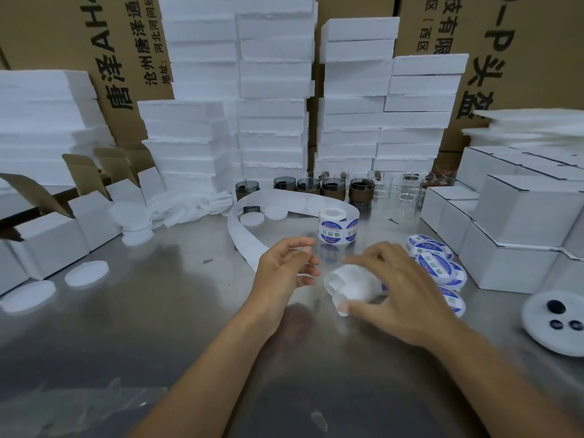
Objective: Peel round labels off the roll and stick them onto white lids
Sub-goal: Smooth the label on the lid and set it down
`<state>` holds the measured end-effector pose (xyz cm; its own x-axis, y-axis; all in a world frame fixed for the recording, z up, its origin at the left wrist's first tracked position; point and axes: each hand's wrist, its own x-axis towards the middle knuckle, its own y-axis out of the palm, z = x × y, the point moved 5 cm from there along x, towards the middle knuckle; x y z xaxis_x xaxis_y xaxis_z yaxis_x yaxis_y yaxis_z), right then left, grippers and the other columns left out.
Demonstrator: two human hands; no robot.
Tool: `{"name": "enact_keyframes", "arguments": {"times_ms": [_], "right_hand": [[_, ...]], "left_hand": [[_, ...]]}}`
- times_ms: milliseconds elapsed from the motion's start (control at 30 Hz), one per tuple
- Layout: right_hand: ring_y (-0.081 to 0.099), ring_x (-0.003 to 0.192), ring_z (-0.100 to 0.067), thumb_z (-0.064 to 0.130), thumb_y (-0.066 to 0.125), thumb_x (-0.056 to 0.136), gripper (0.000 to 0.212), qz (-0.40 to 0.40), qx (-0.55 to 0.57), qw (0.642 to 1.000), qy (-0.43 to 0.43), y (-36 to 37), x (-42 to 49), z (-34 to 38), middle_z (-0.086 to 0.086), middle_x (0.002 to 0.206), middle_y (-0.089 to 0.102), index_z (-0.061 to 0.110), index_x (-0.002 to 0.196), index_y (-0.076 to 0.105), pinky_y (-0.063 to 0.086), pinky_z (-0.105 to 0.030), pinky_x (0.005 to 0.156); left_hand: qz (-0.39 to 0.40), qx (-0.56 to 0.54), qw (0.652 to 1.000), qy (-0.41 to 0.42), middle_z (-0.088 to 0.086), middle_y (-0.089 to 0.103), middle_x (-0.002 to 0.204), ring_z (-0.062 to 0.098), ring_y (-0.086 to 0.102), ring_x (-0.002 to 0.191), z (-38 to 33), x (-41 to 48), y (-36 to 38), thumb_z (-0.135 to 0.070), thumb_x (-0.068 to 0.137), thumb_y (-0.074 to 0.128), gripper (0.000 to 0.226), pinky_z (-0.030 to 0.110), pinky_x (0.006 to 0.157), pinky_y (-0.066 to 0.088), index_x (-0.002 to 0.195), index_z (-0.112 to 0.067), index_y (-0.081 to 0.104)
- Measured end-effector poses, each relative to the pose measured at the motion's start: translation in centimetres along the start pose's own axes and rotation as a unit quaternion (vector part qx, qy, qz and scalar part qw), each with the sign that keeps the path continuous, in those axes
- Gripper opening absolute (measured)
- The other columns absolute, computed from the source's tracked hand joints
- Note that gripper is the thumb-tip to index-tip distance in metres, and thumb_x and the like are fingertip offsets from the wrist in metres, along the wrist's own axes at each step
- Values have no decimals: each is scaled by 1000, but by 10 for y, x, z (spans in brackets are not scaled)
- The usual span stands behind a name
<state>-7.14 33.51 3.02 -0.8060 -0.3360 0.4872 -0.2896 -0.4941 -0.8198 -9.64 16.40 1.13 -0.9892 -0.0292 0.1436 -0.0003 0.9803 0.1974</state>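
White lid [350,287]: blurred, gripped by R hand [401,289], near-centre of worktop [158,311]. Label roll [337,228]: stood on end, axis vert., just far of both hands, L hand [284,270] nearer. L grip loosely curled; contents not discernible.

left carton [120,74]: 唐泽AH, 沧州唐泽 | right carton [505,58]: P头盔 | label roll [338,230]: blurred, illegible

Dim, cool, flat overhead light. Brushed steel table [142,327] shows soft glare patches left, dark shadow near centre. Far white foam block stacks [271,74] almost blown out. Right hand [401,289] and the white plastic lids [350,284] it grips are motion-smeared; left hand [281,270] sharper. Fisheye bending at edges.
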Motion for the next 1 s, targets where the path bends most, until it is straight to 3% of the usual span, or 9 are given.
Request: {"name": "enact_keyframes", "arguments": {"times_ms": [133, 333, 500, 633, 800, 1000], "right_hand": [[40, 100, -6, 63, 55, 75, 56, 31, -103, 994, -21, 17, 4, 4, 14, 113, 43, 43, 126, 48, 26, -22, 79], [37, 104, -1, 51, 53, 85, 42, 54, -63, 997, -3, 27, 4, 2, 18, 119, 38, 44, 126, 44, 33, -19, 74], [40, 115, -9, 46, 49, 90, 37, 65, -142, 987, -26, 35, 22, 3, 13, 126, 44, 41, 126, 47, 30, -22, 81], [41, 118, -16, 41, 45, 92, 37, 49, -228, 972, 36, 34, 46, -15, 4, 130, 46, 33, 129, 46, 33, -31, 96], [43, 117, -20, 33, 42, 94, 35, 41, -314, 943, 104, 31, 60, -35, -1, 127, 48, 26, 128, 46, 37, -34, 95], [42, 120, -20, 36, 43, 94, 37, 30, -316, 937, 148, 23, 60, -44, -3, 130, 47, 24, 128, 46, 37, -36, 98]], "left_hand": [[-6, 0, 1000, -4, -3, 63, 64, 15, 60, 63, 1, 0, -2, -5, 93, 50, 19, 23, 60, 51, 97, -16, 66], [-14, -15, 1000, -7, -5, 64, 62, 14, 61, 61, 0, 3, -5, -5, 92, 51, 20, 22, 59, 50, 96, -17, 66], [-29, -30, 999, -7, -5, 64, 60, 10, 62, 57, 0, 4, -9, -2, 91, 50, 21, 20, 55, 51, 94, -15, 66], [-33, -32, 999, -13, -2, 62, 63, 10, 61, 57, 0, 4, -10, -2, 92, 50, 20, 20, 54, 50, 95, -14, 66], [-41, -41, 998, -17, 0, 61, 65, 10, 60, 56, -2, 6, -13, -1, 92, 49, 20, 20, 55, 50, 96, -12, 65], [-43, -47, 998, -15, 1, 60, 67, 10, 59, 56, -4, 5, -13, -1, 91, 49, 20, 18, 56, 50, 97, -12, 64]]}}
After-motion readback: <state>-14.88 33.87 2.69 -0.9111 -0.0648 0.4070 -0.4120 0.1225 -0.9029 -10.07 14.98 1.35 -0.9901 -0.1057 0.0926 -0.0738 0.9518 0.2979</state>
